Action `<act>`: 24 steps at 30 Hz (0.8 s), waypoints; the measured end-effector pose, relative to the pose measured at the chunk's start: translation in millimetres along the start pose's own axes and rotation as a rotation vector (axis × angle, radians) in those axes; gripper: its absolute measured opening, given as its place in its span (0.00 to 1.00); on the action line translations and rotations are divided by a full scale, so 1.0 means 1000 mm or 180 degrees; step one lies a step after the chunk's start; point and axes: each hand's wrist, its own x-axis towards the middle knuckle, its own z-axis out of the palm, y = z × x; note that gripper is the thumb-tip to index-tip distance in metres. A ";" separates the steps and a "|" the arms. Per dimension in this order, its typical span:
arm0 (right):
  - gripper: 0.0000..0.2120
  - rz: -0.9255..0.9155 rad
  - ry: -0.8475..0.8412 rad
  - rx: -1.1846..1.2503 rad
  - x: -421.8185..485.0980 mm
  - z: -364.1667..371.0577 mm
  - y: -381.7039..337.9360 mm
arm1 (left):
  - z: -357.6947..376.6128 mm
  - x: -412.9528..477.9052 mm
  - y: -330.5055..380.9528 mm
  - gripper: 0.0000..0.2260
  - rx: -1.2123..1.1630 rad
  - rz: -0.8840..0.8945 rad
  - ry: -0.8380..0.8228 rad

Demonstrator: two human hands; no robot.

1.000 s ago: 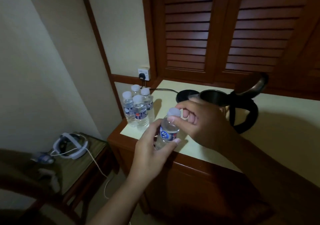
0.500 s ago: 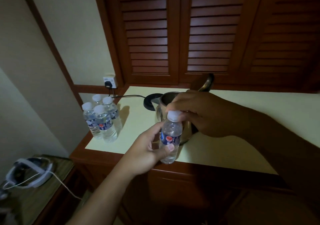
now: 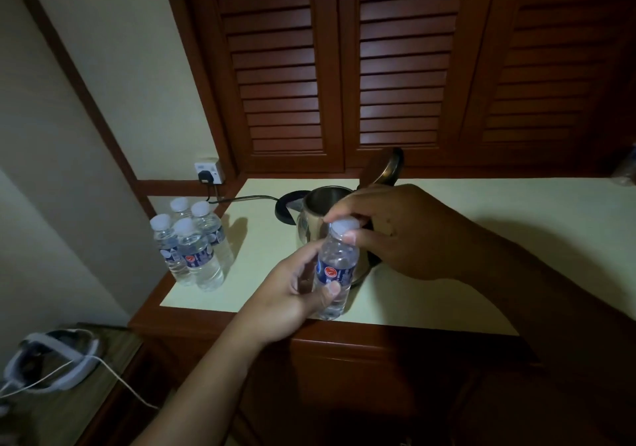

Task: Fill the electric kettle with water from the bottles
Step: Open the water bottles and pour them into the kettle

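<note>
My left hand (image 3: 285,294) grips a small clear water bottle (image 3: 335,268) with a blue label, held upright over the counter's front edge. My right hand (image 3: 389,229) pinches the bottle's white cap (image 3: 344,226) from above. Just behind the bottle stands the steel electric kettle (image 3: 315,213) with its lid (image 3: 387,167) tipped open; my right hand hides its handle. Several more capped bottles (image 3: 192,242) stand together at the counter's left end.
The cream counter (image 3: 481,239) has a wooden front edge and louvred wooden doors behind it. The kettle's black base (image 3: 287,204) and cord run to a wall socket (image 3: 208,172). A low side table (image 3: 62,387) at bottom left carries a white headset with a cable.
The view has swung right and closer, so the kettle and bottles shifted left in frame. Both hands keep their hold on the bottle and cap in front of the kettle.
</note>
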 end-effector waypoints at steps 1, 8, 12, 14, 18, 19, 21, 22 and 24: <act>0.16 0.0055 0.0016 0.0098 -0.004 0.002 0.000 | -0.001 -0.001 -0.001 0.23 0.0012 -0.0030 0.0021; 0.15 0.0348 0.0688 0.0765 -0.026 0.030 0.022 | -0.003 -0.004 -0.007 0.22 0.0000 -0.0228 0.0280; 0.06 0.0898 0.1058 0.0823 -0.048 0.073 0.046 | -0.004 -0.002 -0.008 0.23 0.0091 -0.0313 0.0496; 0.03 0.1163 0.0973 0.0552 -0.056 0.095 0.061 | -0.005 -0.002 -0.007 0.23 0.0095 -0.0353 0.0567; 0.03 0.1737 0.0477 0.0172 -0.063 0.133 0.086 | -0.008 0.001 -0.008 0.22 0.0167 -0.0353 0.0680; 0.03 0.1703 0.0499 0.0118 -0.064 0.138 0.091 | -0.009 0.002 -0.008 0.22 0.0177 -0.0344 0.0692; 0.04 0.1531 0.0593 -0.0071 -0.066 0.146 0.097 | -0.010 0.004 -0.006 0.23 0.0144 -0.0347 0.0714; 0.03 0.1488 0.0636 -0.0131 -0.066 0.148 0.099 | -0.011 0.005 -0.005 0.23 0.0128 -0.0341 0.0724; 0.04 0.1457 0.0593 -0.0190 -0.065 0.149 0.103 | -0.015 0.007 -0.003 0.24 0.0149 -0.0327 0.0717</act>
